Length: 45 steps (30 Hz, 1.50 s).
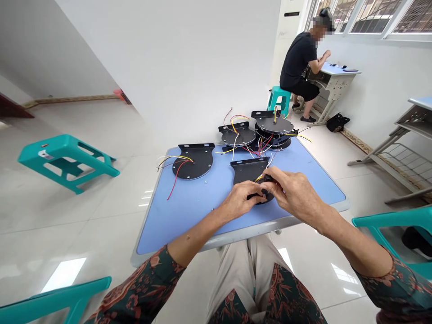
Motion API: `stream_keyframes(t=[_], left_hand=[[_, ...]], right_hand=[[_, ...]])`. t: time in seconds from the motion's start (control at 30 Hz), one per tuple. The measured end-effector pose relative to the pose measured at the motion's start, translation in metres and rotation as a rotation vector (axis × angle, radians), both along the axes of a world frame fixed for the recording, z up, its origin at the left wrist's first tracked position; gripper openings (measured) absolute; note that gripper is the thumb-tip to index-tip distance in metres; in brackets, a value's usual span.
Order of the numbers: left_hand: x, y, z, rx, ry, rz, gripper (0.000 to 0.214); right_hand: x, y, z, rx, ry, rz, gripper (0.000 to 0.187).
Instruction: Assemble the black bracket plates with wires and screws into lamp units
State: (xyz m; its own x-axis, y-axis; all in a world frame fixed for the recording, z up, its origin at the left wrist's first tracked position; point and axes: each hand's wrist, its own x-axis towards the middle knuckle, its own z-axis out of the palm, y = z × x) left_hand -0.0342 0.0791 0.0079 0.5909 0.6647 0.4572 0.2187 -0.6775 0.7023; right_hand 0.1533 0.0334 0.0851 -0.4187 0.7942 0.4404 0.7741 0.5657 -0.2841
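Note:
My left hand (240, 199) and my right hand (290, 189) meet over a black round plate with a bracket (249, 170) on the blue table (189, 202). Both hands are closed in a pinch on a small black part (261, 194) with coloured wires at the plate's near edge. Another black plate with red and yellow wires (194, 162) lies to the left. Further back lie one more wired plate (236, 134) and a stack of such plates (274, 128).
A teal stool (65, 159) lies tipped on the white floor at left. Teal chair parts show at bottom left (57, 299) and right (391, 222). Another person sits on a stool at a desk (337, 72) at the back right. A metal desk frame (405, 148) stands at right.

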Motion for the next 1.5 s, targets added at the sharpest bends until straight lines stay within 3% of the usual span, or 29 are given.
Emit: stream_keyframes(t=[0.13,0.23,0.47,0.7,0.97,1.2,1.33,1.4,1.5], left_hand=[[0.000,-0.001,0.001,0.034,0.010,-0.015,0.009],[-0.001,0.000,0.000,0.051,0.011,-0.027,0.010],[-0.002,0.003,-0.007,0.051,0.027,-0.036,0.014],[0.000,0.003,-0.006,0.080,0.045,-0.027,0.019],[0.000,-0.001,-0.003,-0.033,0.026,0.037,0.009],[0.002,0.001,-0.003,0.048,0.059,0.009,0.016],[0.001,0.000,-0.003,0.055,0.058,0.010,0.014],[0.001,0.000,-0.003,0.037,0.065,0.018,0.011],[0.001,-0.001,-0.004,0.019,0.072,0.036,0.010]], right_hand=[[0.007,0.000,0.003,0.087,0.058,0.119,0.027],[0.008,0.001,0.002,0.116,0.138,0.170,0.021],[-0.002,0.005,-0.006,0.110,0.184,-0.056,0.016],[0.001,0.002,0.004,-0.053,0.277,0.193,0.015],[-0.005,0.000,-0.008,0.040,0.172,-0.039,0.018],[0.004,-0.002,0.003,-0.111,0.294,0.179,0.025],[0.002,-0.004,0.000,-0.021,0.264,0.036,0.016],[-0.002,-0.004,-0.004,0.049,0.240,-0.053,0.020],[-0.006,-0.003,-0.005,0.070,0.239,-0.081,0.025]])
